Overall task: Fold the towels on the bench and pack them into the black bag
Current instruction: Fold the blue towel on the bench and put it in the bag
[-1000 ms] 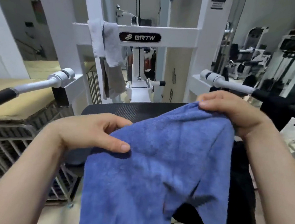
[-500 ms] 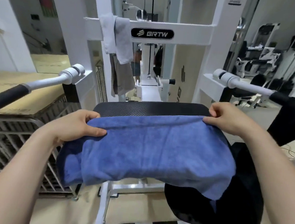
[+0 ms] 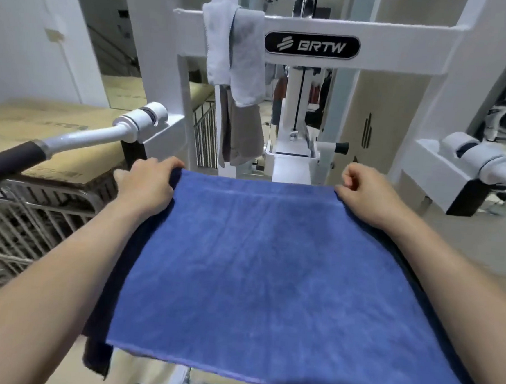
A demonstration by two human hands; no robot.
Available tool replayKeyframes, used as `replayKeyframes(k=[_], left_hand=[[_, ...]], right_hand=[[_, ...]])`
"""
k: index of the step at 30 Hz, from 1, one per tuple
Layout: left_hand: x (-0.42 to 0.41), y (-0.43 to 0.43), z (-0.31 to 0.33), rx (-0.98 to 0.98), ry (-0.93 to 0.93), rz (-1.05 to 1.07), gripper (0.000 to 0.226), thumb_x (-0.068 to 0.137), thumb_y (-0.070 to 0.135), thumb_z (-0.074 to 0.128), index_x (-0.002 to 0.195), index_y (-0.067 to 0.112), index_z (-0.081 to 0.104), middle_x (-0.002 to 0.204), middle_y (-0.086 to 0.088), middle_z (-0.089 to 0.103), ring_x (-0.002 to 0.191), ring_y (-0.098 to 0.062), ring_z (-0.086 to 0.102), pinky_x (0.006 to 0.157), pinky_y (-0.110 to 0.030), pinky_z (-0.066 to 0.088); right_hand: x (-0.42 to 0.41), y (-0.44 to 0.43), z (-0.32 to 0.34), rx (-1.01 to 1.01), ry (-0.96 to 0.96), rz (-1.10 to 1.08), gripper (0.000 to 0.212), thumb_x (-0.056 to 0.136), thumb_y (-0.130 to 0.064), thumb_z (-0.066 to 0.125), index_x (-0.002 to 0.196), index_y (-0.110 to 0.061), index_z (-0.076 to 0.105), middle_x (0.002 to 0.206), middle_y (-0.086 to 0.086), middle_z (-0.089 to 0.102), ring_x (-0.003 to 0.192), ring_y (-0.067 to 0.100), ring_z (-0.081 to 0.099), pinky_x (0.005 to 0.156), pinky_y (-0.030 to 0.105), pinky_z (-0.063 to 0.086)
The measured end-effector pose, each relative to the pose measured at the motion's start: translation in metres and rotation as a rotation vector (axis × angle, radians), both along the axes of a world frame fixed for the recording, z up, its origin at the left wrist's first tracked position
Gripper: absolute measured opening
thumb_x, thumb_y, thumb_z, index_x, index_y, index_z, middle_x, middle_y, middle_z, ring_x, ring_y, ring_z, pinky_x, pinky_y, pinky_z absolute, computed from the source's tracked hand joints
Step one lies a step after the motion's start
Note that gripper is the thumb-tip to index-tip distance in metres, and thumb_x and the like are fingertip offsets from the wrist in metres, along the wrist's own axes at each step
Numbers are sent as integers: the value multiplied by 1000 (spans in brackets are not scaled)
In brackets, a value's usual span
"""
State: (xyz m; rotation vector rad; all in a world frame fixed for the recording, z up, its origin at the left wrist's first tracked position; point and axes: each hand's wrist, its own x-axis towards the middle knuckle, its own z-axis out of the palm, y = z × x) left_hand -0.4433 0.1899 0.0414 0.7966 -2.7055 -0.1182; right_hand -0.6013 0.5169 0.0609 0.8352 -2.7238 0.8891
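A blue terry-cloth towel (image 3: 270, 269) lies spread flat over the dark padded bench (image 3: 127, 251), its far hem straight across and its near hem hanging just past the front edge. The left hand (image 3: 146, 183) has its fingers curled down over the far left corner, and the right hand (image 3: 366, 197) pinches the far right corner with fingers bent in tight, so both are closed on cloth and neither on anything else. The step in hand looks like the first fold. To do it well, keep that far hem taut between the two grips, lift both corners together and carry them toward the near hem, matching corner to corner before letting go; then smooth out trapped air. The black bag is not plainly in sight (a dark flap hangs near the front left corner, but I cannot tell what it is).
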Motion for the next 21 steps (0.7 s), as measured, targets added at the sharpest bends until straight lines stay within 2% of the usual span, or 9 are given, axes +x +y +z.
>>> replayKeyframes(k=[2, 4, 6, 8, 11, 13, 15, 17, 21], left_hand=[[-13, 9, 4, -99, -1, 85, 48, 82, 10, 51, 125, 32, 50, 115, -10, 48, 115, -33, 40, 90, -49, 31], [-23, 25, 9, -119, -22, 13, 50, 83, 14, 56, 130, 30, 48, 123, -10, 46, 121, -33, 39, 96, -49, 32], [-32, 58, 10, 18, -12, -304, 40, 88, 24, 55, 128, 31, 52, 126, -3, 52, 123, -27, 46, 97, -44, 40], [-33, 105, 1, 142, -60, -599, 37, 93, 43, 47, 129, 36, 50, 127, 4, 51, 124, -19, 45, 102, -45, 39], [-29, 144, -19, 20, -191, -609, 52, 94, 61, 26, 144, 48, 24, 158, 9, 21, 146, -12, 14, 115, -59, 13], [-29, 144, -23, 5, -180, -561, 53, 95, 62, 21, 146, 52, 15, 162, 13, 8, 148, -9, 3, 118, -55, 5], [-29, 140, -24, 13, -164, -555, 52, 95, 61, 19, 146, 54, 13, 162, 15, 7, 148, -8, 2, 119, -52, 4], [-28, 142, -23, 25, -150, -562, 51, 95, 60, 20, 145, 55, 14, 161, 17, 8, 148, -7, 3, 119, -51, 5], [-28, 142, -24, 28, -88, -555, 51, 95, 60, 24, 145, 54, 20, 160, 17, 15, 148, -8, 9, 119, -50, 10]], right_hand=[[-11, -11, -3, 36, 36, 0, 29, 86, -18, 57, 67, -21, 35, 68, -3, 50, 70, 26, 46, 66, 38, 40], [-17, -19, -10, 54, 63, 26, 29, 88, -20, 56, 68, -22, 36, 68, -4, 49, 72, 27, 47, 68, 39, 42], [-20, -23, -16, 47, 63, 75, 29, 87, -19, 59, 68, -21, 37, 66, -5, 47, 68, 24, 44, 63, 36, 39], [-22, -22, -14, 46, 10, 135, 32, 83, -21, 65, 67, -21, 38, 63, -5, 46, 61, 18, 41, 57, 33, 34], [-25, -7, 3, -8, -281, 221, 33, 78, -20, 75, 67, -20, 44, 56, -8, 44, 54, 13, 36, 55, 30, 30], [-25, 17, 17, -36, -540, 288, 33, 77, -16, 79, 69, -20, 47, 51, -9, 41, 51, 10, 34, 53, 28, 28], [-21, 40, 25, -146, -803, 394, 30, 74, -10, 77, 72, -18, 49, 52, -5, 43, 47, 9, 37, 47, 21, 30], [-13, 60, 26, -334, -993, 478, 24, 72, -5, 71, 75, -16, 49, 59, 1, 51, 50, 12, 49, 46, 18, 41], [8, 95, 13, -633, -1032, 497, 42, 58, -5, 85, 82, -17, 52, 76, 5, 62, 64, 17, 63, 54, 24, 54]])
